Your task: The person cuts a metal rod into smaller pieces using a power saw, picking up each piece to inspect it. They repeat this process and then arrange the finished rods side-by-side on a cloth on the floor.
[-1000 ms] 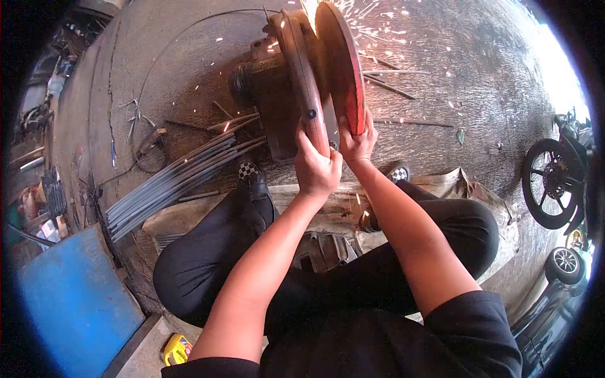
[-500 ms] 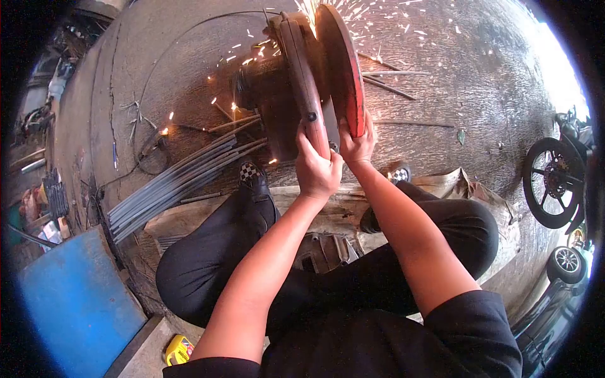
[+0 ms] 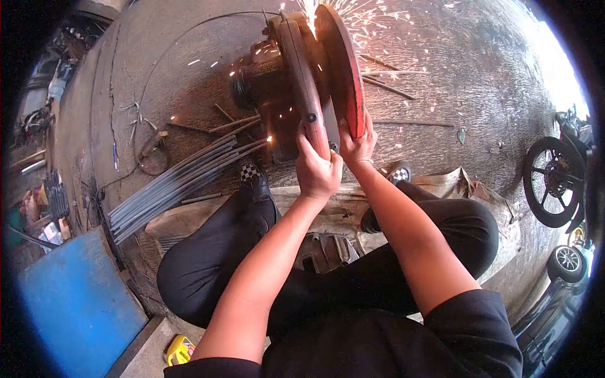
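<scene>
A chop saw (image 3: 271,79) stands on the floor in front of me, with a long reddish-brown handle (image 3: 301,75) and a round guard with a red rim (image 3: 357,107). Sparks (image 3: 312,19) spray from its far end, between handle and guard. My left hand (image 3: 318,170) is wrapped round the near end of the handle. At the near end of the red rim, my right hand (image 3: 358,148) is closed, with its thumb on one side and fingers on the other. The cutting point and any workpiece there are hidden behind the saw.
A bundle of grey metal rods (image 3: 183,183) lies left of the saw. Loose rods (image 3: 387,85) lie beyond it at right. A blue panel (image 3: 82,290) and a yellow container (image 3: 180,349) are at lower left. A motorcycle wheel (image 3: 551,183) stands at right.
Both hands stay in place on the saw. Fewer sparks fly on the left side now, and the saw's motor shows more clearly.
</scene>
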Demonstrator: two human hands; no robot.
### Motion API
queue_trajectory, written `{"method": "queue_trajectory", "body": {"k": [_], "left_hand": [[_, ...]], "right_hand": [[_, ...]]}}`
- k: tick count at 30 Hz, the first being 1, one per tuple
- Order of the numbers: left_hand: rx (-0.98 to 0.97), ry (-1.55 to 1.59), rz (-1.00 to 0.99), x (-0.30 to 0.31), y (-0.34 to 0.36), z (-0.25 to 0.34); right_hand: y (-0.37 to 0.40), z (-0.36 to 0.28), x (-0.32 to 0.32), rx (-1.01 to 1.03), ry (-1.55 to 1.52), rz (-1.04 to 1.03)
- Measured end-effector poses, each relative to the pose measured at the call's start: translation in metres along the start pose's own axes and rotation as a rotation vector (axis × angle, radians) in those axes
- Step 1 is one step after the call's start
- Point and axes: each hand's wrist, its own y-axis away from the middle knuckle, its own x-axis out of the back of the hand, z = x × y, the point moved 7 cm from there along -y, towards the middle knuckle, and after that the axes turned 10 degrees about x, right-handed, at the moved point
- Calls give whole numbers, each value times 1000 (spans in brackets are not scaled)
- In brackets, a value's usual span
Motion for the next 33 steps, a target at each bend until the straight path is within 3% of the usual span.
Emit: {"method": "queue_trajectory", "body": {"k": [13, 16, 19, 22, 25, 27, 30, 33], "left_hand": [[-56, 6, -1, -2, 2, -4], [-25, 3, 20, 0, 2, -2], [-107, -41, 60, 4, 2, 7], [-68, -28, 37, 2, 3, 2], [-5, -28, -20, -5, 3, -10], [-138, -156, 97, 1, 5, 1], [-127, -16, 53, 2, 4, 6], [-84, -34, 36, 1, 4, 2]], "right_hand": [[1, -1, 0, 26, -6, -14], [3, 3, -3, -68, 10, -101], [4, 5, -3, -41, -17, -74], [4, 1, -4, 47, 5, -67], [4, 5, -4, -37, 15, -76], [3, 3, -4, -46, -28, -111], [3, 3, -5, 42, 0, -86], [5, 7, -5, -27, -23, -79]]}}
